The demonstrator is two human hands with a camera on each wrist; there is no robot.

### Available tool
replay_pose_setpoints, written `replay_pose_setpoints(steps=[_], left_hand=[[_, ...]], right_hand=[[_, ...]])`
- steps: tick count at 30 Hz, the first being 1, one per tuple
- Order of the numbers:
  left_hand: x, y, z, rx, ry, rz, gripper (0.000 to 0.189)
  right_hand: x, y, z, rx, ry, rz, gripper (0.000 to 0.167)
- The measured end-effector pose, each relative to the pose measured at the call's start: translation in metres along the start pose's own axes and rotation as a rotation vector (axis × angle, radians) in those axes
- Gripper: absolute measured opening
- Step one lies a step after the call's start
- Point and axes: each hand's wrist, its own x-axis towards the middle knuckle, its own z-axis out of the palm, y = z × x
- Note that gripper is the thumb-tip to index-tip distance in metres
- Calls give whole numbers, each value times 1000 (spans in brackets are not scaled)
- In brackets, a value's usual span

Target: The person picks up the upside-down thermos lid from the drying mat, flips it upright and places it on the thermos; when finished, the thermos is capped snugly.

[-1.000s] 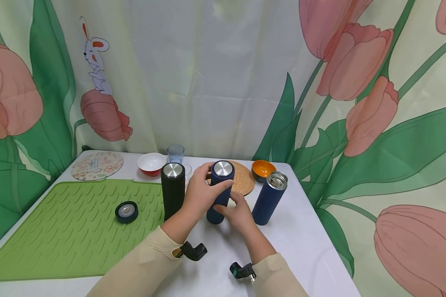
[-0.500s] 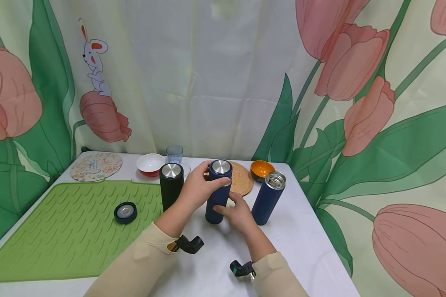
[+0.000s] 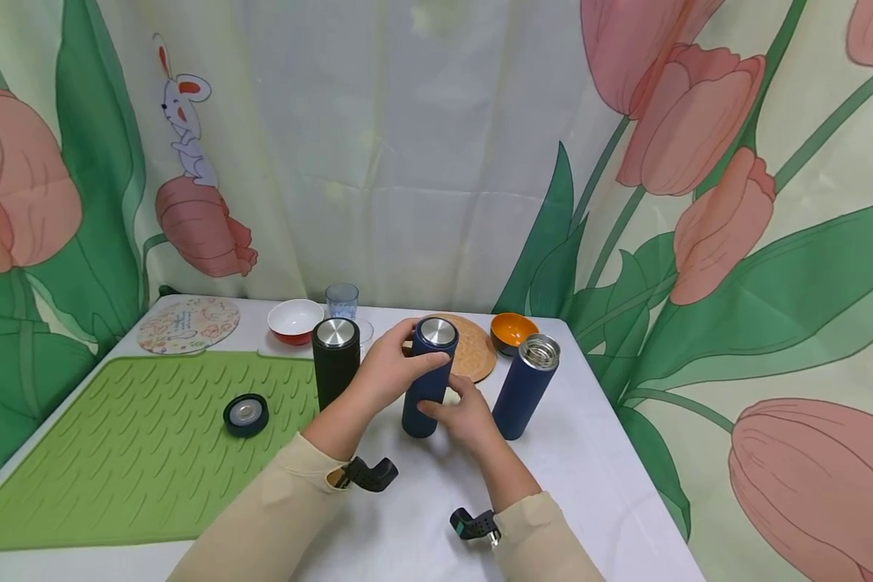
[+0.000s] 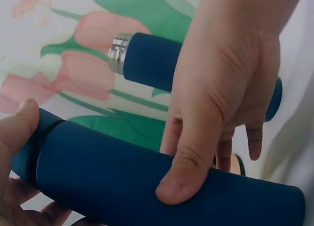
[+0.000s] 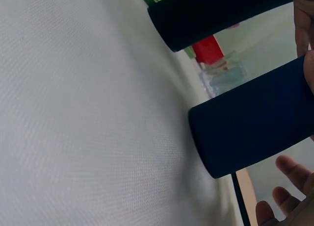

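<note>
Biggest thing here is the tulip-print curtain (image 3: 407,162) at the back, then the white surface (image 3: 596,493), then the green mat (image 3: 153,453) covering the surface's left part. Next come the bottles: a black one (image 3: 335,372) with a silver-topped lid, a lidless navy one (image 3: 525,396) off to the right showing its bare threaded neck, and the main one, a lidded navy bottle (image 3: 425,384) between those two at the middle of the surface. Left hand (image 3: 390,365) has its fingers clamped round the lid (image 3: 435,331), thumb in front; right hand (image 3: 467,416) pinches the body lower down, thumb on the near side, though the right wrist view seems to show some of its fingers off the bottle. Compared with half a second ago, the lid's top has shifted a touch right and nearer, while the base hasn't budged. IMO that means the lid's being worked while the body's kept steady, but I can't tell which way it's turning. Smallest bit: a loose cap (image 3: 245,414) on the mat, untouched.
</note>
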Motion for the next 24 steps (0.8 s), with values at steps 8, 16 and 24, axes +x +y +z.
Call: replay_pose_setpoints(steps=[8,16,24], left_hand=[[-2,-1,11,-31,90,5,67],[-4,-1,12,-36,109,12,68],[1,-2,0,-17,-43,12,70]], right_hand=[[0,-2,1,-11,8,2,61],[-1,-4,0,-12,11,4,61],[-1,0,-1,-4,-10,19,63]])
